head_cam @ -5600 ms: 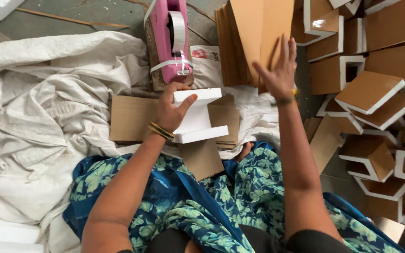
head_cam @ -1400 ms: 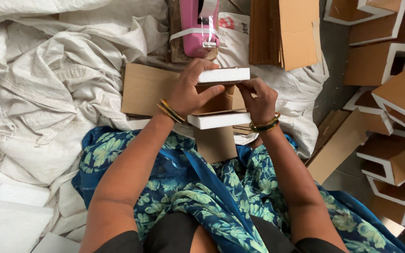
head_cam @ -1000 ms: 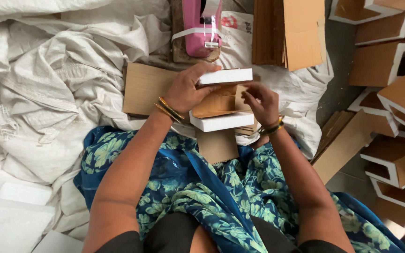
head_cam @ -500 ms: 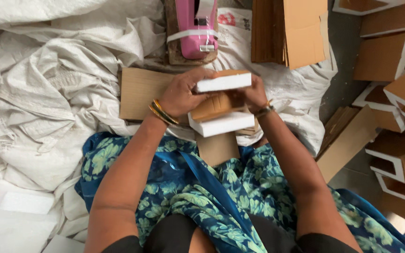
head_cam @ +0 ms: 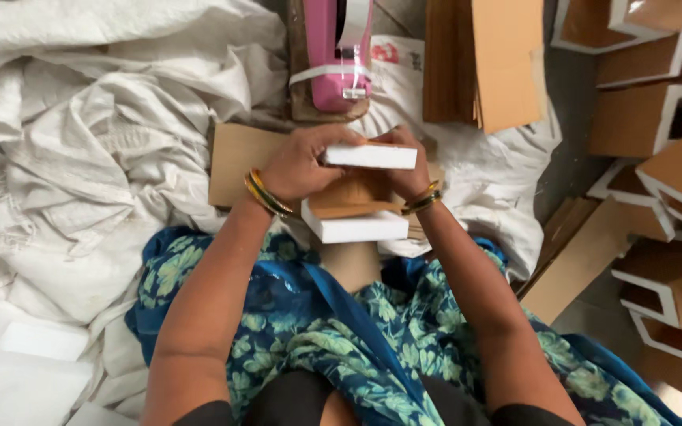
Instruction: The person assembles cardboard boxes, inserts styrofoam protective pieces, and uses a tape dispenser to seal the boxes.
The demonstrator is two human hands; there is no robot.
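Both forearms are reached forward from the lap and bent inward, so that the two hands are brought together over a small cardboard box piece (head_cam: 361, 193) with two white edges. The left hand (head_cam: 303, 164) is laid over the piece from the left, knuckles up, with its fingertips curled onto the upper white edge (head_cam: 371, 155); its grip is closed on the piece. The right hand (head_cam: 406, 166) is set against the right side of the same piece, its wrist turned inward and its fingers largely hidden behind the cardboard; its grip is closed on the piece as well, though how the fingers are placed cannot be told. The piece is held just above the lap, with the lower white edge (head_cam: 355, 229) nearest the body and a brown panel seen between the two edges. Gold bangles (head_cam: 264, 193) are worn at the left wrist. A flat cardboard sheet (head_cam: 238, 162) is seen under and to the left of the hands, lying on crumpled white sacking (head_cam: 80, 158). A pink tape dispenser (head_cam: 335, 51) is placed just beyond the hands, and a stack of flat cardboard (head_cam: 491, 59) stands beside it to the right. Finished brown-and-white boxes (head_cam: 672, 173) are piled well apart on the right. Open room is left mainly to the left, over the sacking.
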